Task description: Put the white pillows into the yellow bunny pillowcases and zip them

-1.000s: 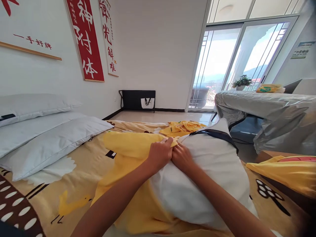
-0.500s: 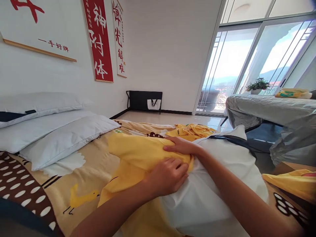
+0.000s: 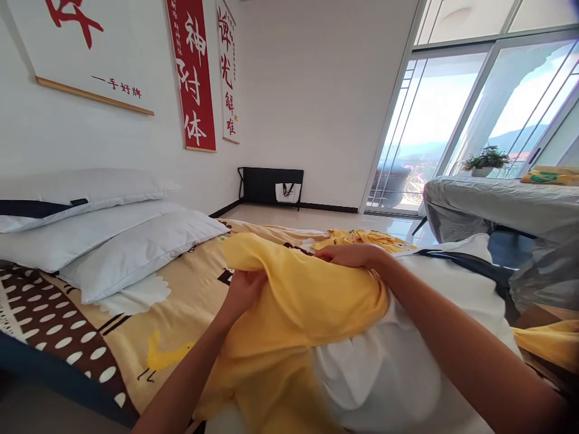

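Note:
A yellow pillowcase [image 3: 312, 289] covers the left part of a white pillow [image 3: 393, 361] on the bed in front of me. The pillow's uncovered right part bulges out, with a dark strap [image 3: 465, 262] across its far edge. My left hand [image 3: 248, 290] is closed on the pillowcase's left side, its fingertips partly hidden under the cloth. At the far edge, my right hand [image 3: 350, 254] grips the pillowcase from above, its fingers curled over the side away from me. The near part of the yellow cloth hangs loose and blurred.
White pillows [image 3: 149, 253] are stacked at the left on a patterned blanket [image 3: 190, 307]. Crumpled yellow cloth [image 3: 366, 240] lies beyond my hands. A plastic-covered table [image 3: 488, 196] stands at the right, with more yellow fabric [image 3: 552, 340] near a cardboard box [image 3: 543, 314].
My left hand has moved left and away from me, from the pillowcase's near middle to its left side, lifting the cloth there. My right hand stays at the far edge. The view has turned slightly left.

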The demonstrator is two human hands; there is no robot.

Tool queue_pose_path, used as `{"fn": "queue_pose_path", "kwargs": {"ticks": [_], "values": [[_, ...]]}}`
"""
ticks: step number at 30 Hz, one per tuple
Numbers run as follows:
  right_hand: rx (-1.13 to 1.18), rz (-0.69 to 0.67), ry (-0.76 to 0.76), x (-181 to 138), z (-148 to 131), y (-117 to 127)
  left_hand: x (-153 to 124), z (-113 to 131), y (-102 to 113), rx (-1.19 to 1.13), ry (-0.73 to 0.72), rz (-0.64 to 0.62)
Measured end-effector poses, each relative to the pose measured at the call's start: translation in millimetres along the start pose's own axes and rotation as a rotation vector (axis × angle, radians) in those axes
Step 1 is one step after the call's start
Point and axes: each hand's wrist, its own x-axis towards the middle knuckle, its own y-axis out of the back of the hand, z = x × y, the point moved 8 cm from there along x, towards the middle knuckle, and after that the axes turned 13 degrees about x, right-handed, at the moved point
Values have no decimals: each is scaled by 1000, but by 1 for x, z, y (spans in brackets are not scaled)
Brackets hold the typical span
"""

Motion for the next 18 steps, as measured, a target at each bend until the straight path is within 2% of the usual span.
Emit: {"fn": "queue_pose_path", "kwargs": {"ticks": [3, 6, 8, 11, 13, 16, 18], "values": [[-149, 74, 29, -3, -4, 3, 7, 3, -8, -29, 13, 0], [-198, 308, 120, -13, -13, 20, 5, 8, 5, -71, -58, 95], [-112, 479, 140, -22, -9, 35, -1, 9, 16, -122, -63, 144], [98, 621, 91, -32, 14, 55, -8, 3, 22, -260, 48, 81], [157, 622, 82, -32, 28, 63, -11, -3, 23, -356, 115, 46], [72, 437, 31, -23, 37, 61, -11, -11, 24, -441, 162, 64], [-57, 337, 0, -18, 26, 57, -10, -14, 22, -459, 176, 77]]}}
